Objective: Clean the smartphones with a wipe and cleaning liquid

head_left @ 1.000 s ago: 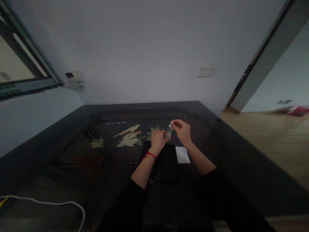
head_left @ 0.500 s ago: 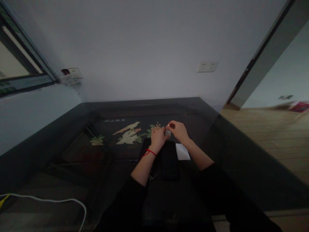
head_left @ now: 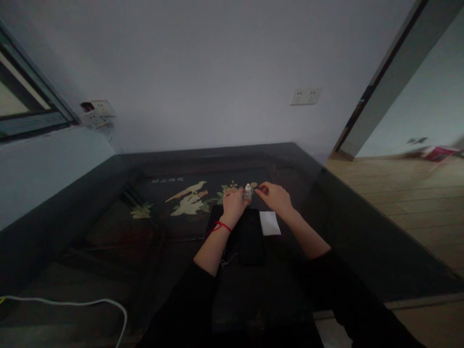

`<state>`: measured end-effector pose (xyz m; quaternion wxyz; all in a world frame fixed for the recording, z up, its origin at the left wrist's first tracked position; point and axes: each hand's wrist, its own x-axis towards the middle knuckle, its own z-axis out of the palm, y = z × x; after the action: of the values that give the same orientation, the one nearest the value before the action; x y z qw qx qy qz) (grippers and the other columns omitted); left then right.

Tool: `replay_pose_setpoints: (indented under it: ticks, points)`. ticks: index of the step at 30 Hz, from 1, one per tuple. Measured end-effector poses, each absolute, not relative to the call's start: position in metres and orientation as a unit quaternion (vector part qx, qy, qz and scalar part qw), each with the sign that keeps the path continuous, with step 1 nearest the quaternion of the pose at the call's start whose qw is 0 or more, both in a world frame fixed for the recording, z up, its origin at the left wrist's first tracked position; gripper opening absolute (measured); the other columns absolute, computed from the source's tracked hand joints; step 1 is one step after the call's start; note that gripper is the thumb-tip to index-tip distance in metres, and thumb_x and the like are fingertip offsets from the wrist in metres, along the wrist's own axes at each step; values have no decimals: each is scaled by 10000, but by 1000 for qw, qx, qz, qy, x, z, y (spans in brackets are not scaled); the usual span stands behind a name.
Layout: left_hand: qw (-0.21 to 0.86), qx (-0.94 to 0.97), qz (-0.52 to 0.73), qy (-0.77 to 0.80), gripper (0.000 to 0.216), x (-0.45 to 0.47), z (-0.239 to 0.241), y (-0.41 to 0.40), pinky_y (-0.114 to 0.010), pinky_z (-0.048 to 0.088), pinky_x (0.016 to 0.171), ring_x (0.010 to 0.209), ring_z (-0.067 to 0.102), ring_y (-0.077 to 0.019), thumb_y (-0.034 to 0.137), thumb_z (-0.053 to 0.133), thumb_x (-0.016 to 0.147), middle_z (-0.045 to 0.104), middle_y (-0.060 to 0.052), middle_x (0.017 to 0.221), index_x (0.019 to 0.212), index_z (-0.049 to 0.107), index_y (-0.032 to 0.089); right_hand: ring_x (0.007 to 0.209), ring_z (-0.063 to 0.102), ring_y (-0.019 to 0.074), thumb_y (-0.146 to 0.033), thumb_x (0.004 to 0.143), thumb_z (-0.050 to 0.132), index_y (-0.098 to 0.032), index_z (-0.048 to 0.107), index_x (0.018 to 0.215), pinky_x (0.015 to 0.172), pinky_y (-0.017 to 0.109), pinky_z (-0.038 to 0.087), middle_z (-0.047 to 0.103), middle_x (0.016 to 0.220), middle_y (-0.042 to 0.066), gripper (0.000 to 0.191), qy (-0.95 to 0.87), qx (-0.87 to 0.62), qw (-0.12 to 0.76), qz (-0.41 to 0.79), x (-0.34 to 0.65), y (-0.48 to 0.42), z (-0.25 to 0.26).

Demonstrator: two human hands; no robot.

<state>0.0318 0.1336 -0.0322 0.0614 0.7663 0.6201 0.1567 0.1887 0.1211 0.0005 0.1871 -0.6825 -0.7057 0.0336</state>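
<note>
A small clear bottle (head_left: 248, 194) with a white top stands upright at the middle of the dark table. My left hand (head_left: 234, 200), with a red string on its wrist, is closed on the bottle from the left. To the right of it my right hand (head_left: 273, 195) hovers apart from the bottle, thumb and index finger bent with a small gap between them. I see nothing held in it. Close below my hands lie a black phone-like slab (head_left: 252, 241) and a folded white paper (head_left: 270, 223).
The glossy dark table (head_left: 337, 232) bears a bird-and-flower picture (head_left: 190, 200). A white cable (head_left: 72, 303) crosses the lower left. Wall sockets (head_left: 305, 96) sit on the wall behind, and a window (head_left: 25, 92) is at the left.
My right hand has drawn away from the bottle's white top to the right, leaving that top in sight. My left hand stays on the bottle. The view has shifted slightly.
</note>
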Motion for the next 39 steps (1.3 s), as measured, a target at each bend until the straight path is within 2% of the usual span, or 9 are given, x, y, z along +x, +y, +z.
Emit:
replay_pose_setpoints:
  ticks: [2, 5, 7, 10, 13, 20, 27, 33, 39]
  points:
    - [55, 767, 147, 622, 427, 32, -28, 132, -393, 365, 978, 1138, 573, -252, 379, 567, 869, 647, -149, 1157, 1240, 515, 175, 811, 690, 249, -431, 852, 603, -218, 698, 901, 651, 317, 461, 727, 870, 93, 238, -697, -702, 139, 44, 205, 106, -5]
    - [44, 767, 125, 628, 724, 25, -14, 126, -402, 388, 943, 1193, 526, -303, 422, 697, 758, 578, -197, 1269, 1357, 402, 143, 795, 699, 300, -402, 807, 668, -161, 707, 773, 655, 370, 484, 721, 836, 167, 246, -680, -726, 86, 49, 219, 84, -17]
    - [24, 767, 113, 632, 595, 14, -3, 116, -419, 391, 927, 1140, 547, -312, 458, 624, 812, 608, -183, 1213, 1293, 478, 140, 808, 700, 319, -439, 806, 666, -146, 705, 770, 664, 392, 490, 717, 853, 198, 299, -677, -731, 72, 53, 219, 74, -23]
    - [-11, 776, 94, 624, 338, -1, 5, 89, -457, 352, 951, 1115, 536, -311, 429, 474, 906, 631, -156, 1135, 1046, 631, 164, 852, 694, 322, -473, 769, 702, -145, 691, 796, 686, 388, 488, 714, 897, 207, 329, -679, -728, 70, 66, 213, 70, -29]
    - [-23, 790, 58, 611, 295, -10, -3, 58, -443, 378, 889, 1027, 553, -307, 425, 530, 874, 648, -139, 1018, 861, 664, 164, 873, 686, 292, -435, 716, 760, -161, 659, 825, 686, 348, 478, 710, 918, 172, 311, -684, -719, 82, 93, 211, 74, -33]
    - [-43, 785, 48, 617, 284, -5, -29, 34, -411, 389, 841, 1008, 525, -281, 418, 519, 876, 611, -128, 1031, 941, 638, 168, 760, 649, 203, -274, 694, 756, -207, 579, 816, 602, 270, 415, 675, 827, 45, 226, -681, -694, 167, 165, 217, 85, -47]
    - [-37, 782, 88, 616, 235, -4, -35, 40, -410, 398, 838, 997, 534, -275, 358, 512, 882, 606, -122, 1015, 963, 612, 162, 635, 604, 155, -139, 642, 710, -204, 594, 893, 597, 256, 412, 616, 685, -29, 284, -654, -659, 301, 219, 229, 93, -51]
    - [-12, 793, 189, 579, 381, -1, -21, 37, -372, 395, 961, 1186, 484, -228, 344, 479, 912, 538, -104, 1274, 1270, 463, 212, 650, 623, 163, -222, 713, 639, -203, 536, 1152, 612, 286, 471, 645, 777, -8, 451, -640, -575, 430, 275, 216, 80, -30]
    - [100, 818, 301, 480, 684, 10, -27, 30, -414, 356, 1081, 1311, 417, -247, 374, 670, 789, 443, -119, 1427, 1380, 367, 212, 621, 646, 169, -289, 707, 656, -229, 490, 1014, 601, 294, 507, 641, 699, -39, 354, -634, -480, 475, 376, 177, 56, -24]
